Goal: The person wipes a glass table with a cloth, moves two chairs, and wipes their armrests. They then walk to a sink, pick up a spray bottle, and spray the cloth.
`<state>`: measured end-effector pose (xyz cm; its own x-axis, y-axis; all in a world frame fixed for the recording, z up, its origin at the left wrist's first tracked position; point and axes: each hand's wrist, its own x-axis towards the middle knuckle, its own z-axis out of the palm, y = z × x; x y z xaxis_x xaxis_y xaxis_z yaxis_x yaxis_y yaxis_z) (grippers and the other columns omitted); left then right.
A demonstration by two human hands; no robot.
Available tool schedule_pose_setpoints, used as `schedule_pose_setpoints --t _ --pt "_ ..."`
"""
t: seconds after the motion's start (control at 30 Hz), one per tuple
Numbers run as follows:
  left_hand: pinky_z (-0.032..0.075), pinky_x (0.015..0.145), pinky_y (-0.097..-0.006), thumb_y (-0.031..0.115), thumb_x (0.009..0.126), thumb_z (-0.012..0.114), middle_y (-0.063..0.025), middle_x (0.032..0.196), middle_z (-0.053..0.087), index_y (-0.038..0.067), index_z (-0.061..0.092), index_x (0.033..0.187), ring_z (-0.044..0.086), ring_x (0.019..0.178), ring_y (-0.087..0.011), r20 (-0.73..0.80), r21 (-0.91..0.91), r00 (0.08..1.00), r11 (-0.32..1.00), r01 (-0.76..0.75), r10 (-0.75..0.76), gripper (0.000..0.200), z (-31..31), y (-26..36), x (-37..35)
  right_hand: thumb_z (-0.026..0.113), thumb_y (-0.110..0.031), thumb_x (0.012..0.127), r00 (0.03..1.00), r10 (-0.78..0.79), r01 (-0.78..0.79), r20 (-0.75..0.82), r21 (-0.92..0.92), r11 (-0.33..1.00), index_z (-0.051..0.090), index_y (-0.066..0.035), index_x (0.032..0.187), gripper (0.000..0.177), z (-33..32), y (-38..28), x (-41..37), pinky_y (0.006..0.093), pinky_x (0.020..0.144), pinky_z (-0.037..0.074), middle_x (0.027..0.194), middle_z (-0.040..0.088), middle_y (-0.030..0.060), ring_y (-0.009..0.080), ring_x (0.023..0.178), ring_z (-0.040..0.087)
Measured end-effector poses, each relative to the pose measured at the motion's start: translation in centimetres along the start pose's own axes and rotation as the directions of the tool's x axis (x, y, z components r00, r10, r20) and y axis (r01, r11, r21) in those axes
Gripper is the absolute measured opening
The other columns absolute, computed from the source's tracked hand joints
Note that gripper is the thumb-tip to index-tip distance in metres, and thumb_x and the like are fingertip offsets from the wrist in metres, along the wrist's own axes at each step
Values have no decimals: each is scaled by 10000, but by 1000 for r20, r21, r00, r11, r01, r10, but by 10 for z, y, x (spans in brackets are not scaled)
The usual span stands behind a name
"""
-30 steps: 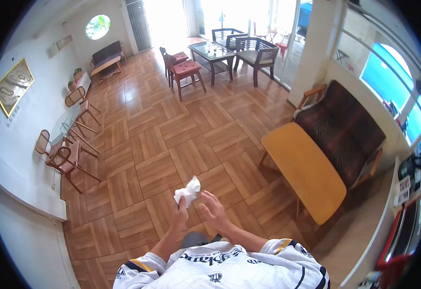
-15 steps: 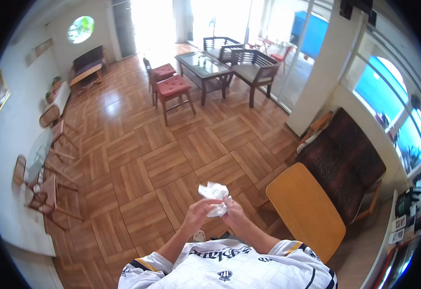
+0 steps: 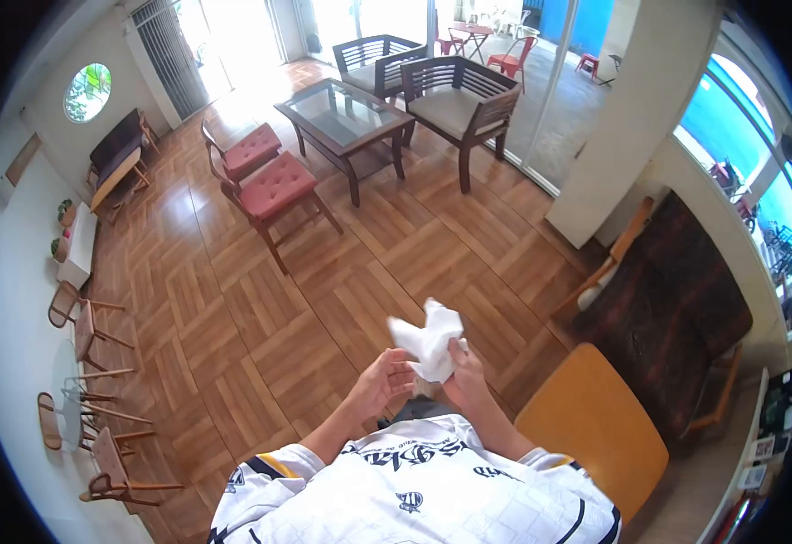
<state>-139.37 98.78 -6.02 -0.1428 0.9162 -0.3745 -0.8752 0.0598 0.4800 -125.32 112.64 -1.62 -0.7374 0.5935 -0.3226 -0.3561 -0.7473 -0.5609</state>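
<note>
A crumpled white cloth (image 3: 434, 337) is held up in front of my body, with its upper corners sticking out. My right hand (image 3: 465, 372) grips it by its right side, thumb pressed against the fabric. Just left of its lower edge is my left hand (image 3: 383, 381), palm turned inward and fingers apart, holding nothing. Both forearms reach forward from a white printed shirt (image 3: 405, 485).
A wooden table (image 3: 595, 426) stands close on my right, beside a dark cushioned bench (image 3: 668, 290). Ahead are red-cushioned chairs (image 3: 276, 186), a glass-topped table (image 3: 342, 113) and a dark armchair (image 3: 459, 100). Cane chairs (image 3: 111, 458) line the left wall.
My left hand has come off the cloth and opened, while the right keeps hold of it. The cloth is more spread out and slightly higher. The camera view has shifted.
</note>
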Motion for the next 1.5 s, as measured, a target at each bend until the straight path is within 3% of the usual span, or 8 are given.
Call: schedule_pose_setpoints --t 0.13,0.27,0.47,0.67,0.93,1.2,1.33,1.5 --pt "492 935 -370 341 940 577 -90 1275 540 95 421 1352 574 1118 -219 -188 158 964 975 -157 186 504 50 108 59 540 -244 964 983 174 -97 65 -620 779 533 -41 1155 279 61 -4 138 350 798 518 1055 623 95 205 959 634" --pt "508 889 -370 317 972 515 -94 1182 593 54 495 1261 605 1051 -214 -440 108 846 953 -283 301 391 -2 183 160 616 -227 848 685 -364 513 631 -773 -374 513 -75 1245 438 130 -12 250 454 735 484 1048 514 180 372 905 541" --pt "416 993 -386 566 978 304 -94 1172 590 84 477 1307 551 1116 -227 -197 -185 947 939 -289 253 609 -25 347 278 617 -188 857 734 40 651 678 -686 -324 539 -74 1288 453 158 -18 452 400 598 530 912 541 134 305 775 610" --pt "368 1026 -396 606 972 218 -62 1126 564 82 500 1208 514 1118 -220 201 -159 977 987 -33 65 640 -137 460 461 604 -44 829 751 -165 580 639 -758 -300 635 -20 1092 266 198 -56 652 423 588 528 882 602 166 353 698 638" --pt "382 1003 -399 575 977 274 -160 1240 575 54 288 1423 527 1174 -248 -157 -182 978 977 109 -139 686 -142 630 603 524 -165 946 850 -306 336 428 -889 -310 636 -33 995 180 197 -98 879 455 605 478 836 577 171 384 725 599" --pt "509 754 -342 456 996 391 -112 1040 629 77 488 1215 612 908 -198 -873 -21 488 997 -72 17 447 -371 708 784 505 -186 960 819 -267 304 508 -779 -548 604 -30 901 194 110 -139 1276 476 609 458 829 571 176 388 724 593" --pt "488 773 -390 457 1007 330 -147 1040 638 2 539 1156 625 917 -277 -807 588 224 781 210 547 523 -473 744 881 507 -167 949 752 -283 322 596 -706 -631 582 -39 926 150 78 -137 1443 458 652 469 850 587 158 373 780 601" --pt "447 838 -473 494 1005 236 -280 979 629 -64 590 1023 564 947 -486 -801 582 87 736 346 592 661 -516 738 950 516 -255 953 789 -270 157 552 -605 -780 614 -144 980 150 -4 -116 1530 497 646 509 944 546 151 398 810 611"
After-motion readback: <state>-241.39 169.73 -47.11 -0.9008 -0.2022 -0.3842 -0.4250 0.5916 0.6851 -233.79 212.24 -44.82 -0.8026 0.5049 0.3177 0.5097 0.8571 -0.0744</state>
